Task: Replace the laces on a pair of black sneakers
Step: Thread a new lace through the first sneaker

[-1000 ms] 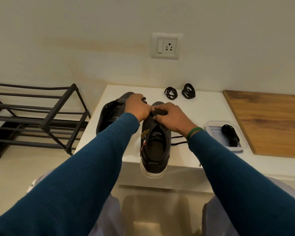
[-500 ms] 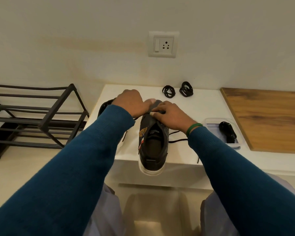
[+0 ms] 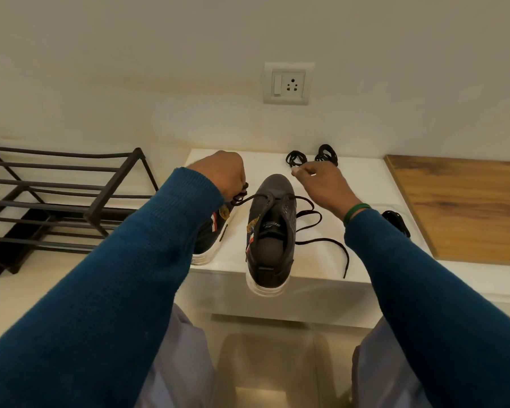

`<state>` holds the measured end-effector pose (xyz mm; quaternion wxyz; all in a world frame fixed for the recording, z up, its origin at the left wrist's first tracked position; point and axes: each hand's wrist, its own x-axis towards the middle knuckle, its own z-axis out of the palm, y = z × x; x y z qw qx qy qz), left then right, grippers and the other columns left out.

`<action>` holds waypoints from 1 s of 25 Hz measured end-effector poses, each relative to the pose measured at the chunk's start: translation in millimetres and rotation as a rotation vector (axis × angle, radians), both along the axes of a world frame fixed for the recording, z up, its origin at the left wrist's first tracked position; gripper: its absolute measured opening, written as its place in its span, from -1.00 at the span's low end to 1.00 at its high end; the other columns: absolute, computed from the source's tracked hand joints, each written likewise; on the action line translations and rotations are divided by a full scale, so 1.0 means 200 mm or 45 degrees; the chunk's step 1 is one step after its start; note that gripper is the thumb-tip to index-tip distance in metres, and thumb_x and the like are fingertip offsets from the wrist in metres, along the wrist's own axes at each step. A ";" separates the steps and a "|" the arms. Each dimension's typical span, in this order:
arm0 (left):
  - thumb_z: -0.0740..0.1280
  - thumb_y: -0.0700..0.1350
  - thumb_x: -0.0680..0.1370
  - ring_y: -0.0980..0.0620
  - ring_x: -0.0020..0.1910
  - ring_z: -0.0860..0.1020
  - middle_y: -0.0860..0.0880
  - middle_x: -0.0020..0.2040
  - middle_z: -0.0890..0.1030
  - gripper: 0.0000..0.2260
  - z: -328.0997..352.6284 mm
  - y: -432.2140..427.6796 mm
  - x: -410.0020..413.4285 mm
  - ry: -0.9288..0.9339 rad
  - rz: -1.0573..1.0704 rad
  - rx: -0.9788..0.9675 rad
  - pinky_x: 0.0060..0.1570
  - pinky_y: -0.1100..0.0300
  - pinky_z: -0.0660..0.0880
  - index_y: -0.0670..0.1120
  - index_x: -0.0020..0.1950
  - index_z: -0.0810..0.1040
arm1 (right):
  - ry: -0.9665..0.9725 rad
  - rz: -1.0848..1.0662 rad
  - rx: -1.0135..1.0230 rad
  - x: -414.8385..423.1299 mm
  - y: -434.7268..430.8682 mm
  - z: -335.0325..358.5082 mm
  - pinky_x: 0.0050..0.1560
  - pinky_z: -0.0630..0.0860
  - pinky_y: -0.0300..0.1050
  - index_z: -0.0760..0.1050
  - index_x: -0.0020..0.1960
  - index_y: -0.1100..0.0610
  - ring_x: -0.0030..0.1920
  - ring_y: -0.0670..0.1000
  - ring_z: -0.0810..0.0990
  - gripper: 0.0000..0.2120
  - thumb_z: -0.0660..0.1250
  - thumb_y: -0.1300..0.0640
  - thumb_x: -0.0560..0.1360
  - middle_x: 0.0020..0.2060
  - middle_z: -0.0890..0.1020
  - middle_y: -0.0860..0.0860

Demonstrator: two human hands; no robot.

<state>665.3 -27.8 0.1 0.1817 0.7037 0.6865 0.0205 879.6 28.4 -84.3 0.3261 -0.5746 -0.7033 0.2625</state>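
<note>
One black sneaker (image 3: 270,231) lies toe-away on the white ledge (image 3: 359,184), its heel overhanging the front edge. A black lace (image 3: 309,214) passes through its front eyelets. My left hand (image 3: 224,175) grips the lace's left end, drawn taut to the left. My right hand (image 3: 321,184) is raised right of the toe with fingertips pinched, and the slack right part of the lace loops beneath it and trails over the ledge edge. The second sneaker (image 3: 215,234) sits to the left, mostly hidden by my left forearm.
Two coiled black laces (image 3: 296,159) (image 3: 326,154) lie at the back of the ledge. A clear tray (image 3: 407,214) holding a black lace sits behind my right forearm. A wooden board (image 3: 465,207) lies right, a black metal shoe rack (image 3: 65,198) left, a wall socket (image 3: 287,83) above.
Both hands have left the sneaker's toe and moved apart. The left one has drawn the lace out to the left, the right one has lifted to the right, and loose loops now show beside the shoe.
</note>
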 end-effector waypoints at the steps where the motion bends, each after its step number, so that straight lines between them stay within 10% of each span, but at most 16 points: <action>1: 0.30 -0.27 0.61 -0.10 -0.06 0.67 -0.16 -0.04 0.68 -0.83 0.02 -0.01 0.00 -0.010 0.004 0.016 -0.05 0.09 0.62 -0.23 0.12 0.66 | 0.020 -0.025 0.009 0.00 0.00 0.01 -0.06 0.45 -0.14 0.65 0.04 0.19 0.05 0.06 0.62 -0.66 0.25 -0.05 0.62 -0.01 0.70 0.10; 6: 0.29 -0.25 0.59 -0.09 -0.18 0.47 -0.19 -0.02 0.51 -0.86 0.12 -0.05 -0.03 0.238 -0.001 0.512 -0.17 0.09 0.43 -0.23 0.08 0.61 | 0.061 -0.027 0.039 -0.02 -0.04 0.02 -0.14 0.41 -0.29 0.65 0.00 0.22 0.01 0.09 0.62 -0.69 0.27 0.00 0.62 -0.08 0.69 0.10; 13: 0.36 -0.17 0.58 0.00 -0.17 0.52 -0.04 -0.21 0.54 -0.83 0.10 -0.13 -0.12 0.401 -0.052 -0.036 -0.14 0.17 0.46 -0.21 0.12 0.63 | 0.044 -0.010 0.010 -0.05 -0.08 0.01 -0.16 0.38 -0.35 0.61 -0.08 0.08 -0.03 -0.04 0.60 -0.81 0.28 0.04 0.60 -0.08 0.67 -0.03; 17: 0.34 -0.29 0.54 -0.06 -0.08 0.52 -0.10 -0.03 0.54 -0.88 0.17 -0.13 -0.12 0.382 -0.066 0.349 -0.09 0.11 0.45 -0.12 0.02 0.60 | 0.038 0.005 0.024 -0.07 -0.10 0.01 -0.06 0.42 -0.28 0.63 -0.01 0.04 0.00 -0.07 0.58 -0.85 0.29 0.05 0.59 -0.06 0.65 -0.06; 22: 0.29 -0.45 0.49 -0.02 0.08 0.60 -0.04 0.21 0.58 -0.51 0.09 -0.10 -0.12 -0.260 -0.077 0.506 0.09 0.13 0.57 0.00 0.31 0.55 | -0.001 -0.036 0.023 -0.10 -0.09 0.02 0.08 0.46 -0.14 0.64 0.09 0.14 0.06 0.00 0.59 -0.80 0.28 0.12 0.59 0.03 0.67 0.02; 25: 0.12 -0.44 0.56 0.10 -0.20 0.55 -0.04 0.02 0.63 -0.55 0.00 -0.06 -0.11 -0.859 0.240 0.593 -0.34 0.40 0.49 -0.07 0.32 0.53 | -0.210 -0.280 -0.068 -0.02 -0.06 0.01 0.14 0.54 -0.02 0.60 0.15 0.23 0.09 0.13 0.60 -0.77 0.26 0.26 0.55 0.10 0.64 0.13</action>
